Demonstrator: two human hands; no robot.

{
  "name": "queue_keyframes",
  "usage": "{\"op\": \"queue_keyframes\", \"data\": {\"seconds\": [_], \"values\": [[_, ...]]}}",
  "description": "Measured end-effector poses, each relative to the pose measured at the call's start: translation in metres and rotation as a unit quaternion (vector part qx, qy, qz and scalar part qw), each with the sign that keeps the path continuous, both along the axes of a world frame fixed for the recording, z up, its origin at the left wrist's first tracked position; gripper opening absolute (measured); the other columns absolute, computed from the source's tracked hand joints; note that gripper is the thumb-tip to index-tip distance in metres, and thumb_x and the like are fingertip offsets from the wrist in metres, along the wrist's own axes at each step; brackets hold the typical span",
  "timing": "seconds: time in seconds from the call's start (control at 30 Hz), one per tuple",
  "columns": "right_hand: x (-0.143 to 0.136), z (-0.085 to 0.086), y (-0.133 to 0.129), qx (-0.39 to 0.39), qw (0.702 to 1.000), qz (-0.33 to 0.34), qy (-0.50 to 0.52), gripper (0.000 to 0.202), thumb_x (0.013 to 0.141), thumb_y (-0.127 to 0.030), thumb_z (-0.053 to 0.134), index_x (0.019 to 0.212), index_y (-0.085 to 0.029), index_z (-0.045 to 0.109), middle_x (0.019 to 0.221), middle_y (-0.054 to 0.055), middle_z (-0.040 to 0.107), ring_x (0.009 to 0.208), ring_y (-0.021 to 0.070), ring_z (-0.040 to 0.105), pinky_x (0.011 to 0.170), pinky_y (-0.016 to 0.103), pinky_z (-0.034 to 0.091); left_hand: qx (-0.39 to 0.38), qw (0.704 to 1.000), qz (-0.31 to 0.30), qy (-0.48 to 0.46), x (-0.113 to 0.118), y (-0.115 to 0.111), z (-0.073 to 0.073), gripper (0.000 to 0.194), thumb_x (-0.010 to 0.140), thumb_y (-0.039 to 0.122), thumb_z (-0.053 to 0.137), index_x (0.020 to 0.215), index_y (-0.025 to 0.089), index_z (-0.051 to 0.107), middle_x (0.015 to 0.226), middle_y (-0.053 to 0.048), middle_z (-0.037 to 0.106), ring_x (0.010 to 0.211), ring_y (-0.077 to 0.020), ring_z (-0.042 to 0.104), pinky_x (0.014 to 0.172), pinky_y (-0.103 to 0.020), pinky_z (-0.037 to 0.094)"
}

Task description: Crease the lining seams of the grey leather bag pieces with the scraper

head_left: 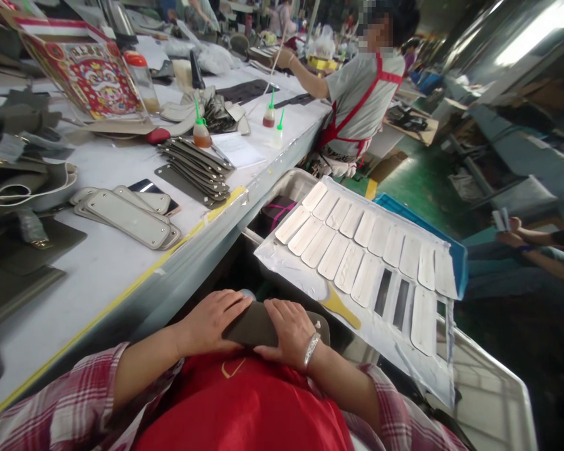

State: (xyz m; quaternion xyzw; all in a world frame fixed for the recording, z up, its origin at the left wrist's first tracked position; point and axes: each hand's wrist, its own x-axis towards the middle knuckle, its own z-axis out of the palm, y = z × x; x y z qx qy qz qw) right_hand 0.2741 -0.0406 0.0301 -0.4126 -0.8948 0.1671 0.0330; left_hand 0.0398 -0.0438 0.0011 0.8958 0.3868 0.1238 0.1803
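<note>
A dark grey-brown panel (251, 324) with rounded corners lies across the front of the red apron. My left hand (212, 321) grips its left end, the fingers wrapped over the top edge. Closer to its right end, my right hand (289, 332) is closed on the same panel, thumb below and fingers over it; a silver bracelet is on that wrist. A small pale fastener shows at the panel's right end. The panel's underside is hidden.
A board (305, 275) with rows of white strips and a yellow scraper (341, 305) rests over bins at right. The white table (98, 275) at left holds stacked panels (126, 219), glue bottles (201, 133) and a red box (98, 78). A person in a red-strapped apron works ahead.
</note>
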Motion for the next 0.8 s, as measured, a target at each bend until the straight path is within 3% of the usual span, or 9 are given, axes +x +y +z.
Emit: {"op": "queue_keyframes", "data": {"seconds": [0.13,0.3,0.5,0.67,0.8], "values": [[0.000,-0.001,-0.001,0.009,0.999,0.025,-0.029,0.082,0.071,-0.064,0.052,0.132,-0.010,0.039,0.126,0.017,0.047,0.109,0.0317,0.044,0.093,0.046,0.033,0.012,1.000,-0.013,0.018,-0.002,0.000,0.001,0.080,0.072,0.062,0.053,0.136,0.017,0.032,0.131,-0.015,0.043,0.119,-0.0307,0.038,0.102,-0.048,0.026],[0.000,-0.001,-0.002,0.026,0.998,0.025,-0.058,0.080,0.074,-0.066,0.048,0.135,-0.015,0.037,0.133,0.017,0.041,0.115,0.0321,0.041,0.095,0.046,0.032,0.072,0.996,-0.025,0.042,-0.013,-0.008,0.005,0.064,0.081,0.053,0.047,0.136,0.022,0.033,0.141,-0.012,0.033,0.129,-0.0309,0.026,0.106,-0.050,0.019],[-0.001,-0.009,-0.011,0.118,0.990,0.062,-0.039,0.058,0.084,-0.056,0.041,0.134,-0.029,0.037,0.142,0.004,0.033,0.124,0.0312,0.032,0.098,0.050,0.028,0.150,0.987,0.053,0.021,-0.025,-0.027,0.002,0.045,0.083,0.040,0.053,0.125,0.025,0.049,0.138,-0.009,0.039,0.130,-0.0300,0.026,0.106,-0.052,0.020],[0.022,-0.008,-0.024,0.211,0.975,0.063,-0.014,0.054,0.084,-0.047,0.048,0.131,-0.020,0.043,0.134,0.004,0.045,0.125,0.0289,0.034,0.103,0.045,0.024,0.152,0.985,0.081,0.013,-0.017,-0.033,0.009,0.040,0.083,0.040,0.053,0.118,0.021,0.056,0.134,-0.007,0.046,0.128,-0.0283,0.031,0.108,-0.049,0.019],[0.054,0.001,-0.047,0.237,0.971,0.005,-0.036,0.048,0.085,-0.043,0.050,0.125,-0.017,0.050,0.127,0.004,0.053,0.123,0.0267,0.038,0.106,0.042,0.023,0.147,0.987,0.066,0.003,-0.005,-0.036,0.012,0.038,0.085,0.039,0.050,0.115,0.018,0.058,0.124,-0.008,0.055,0.123,-0.0273,0.039,0.109,-0.049,0.017]]}}
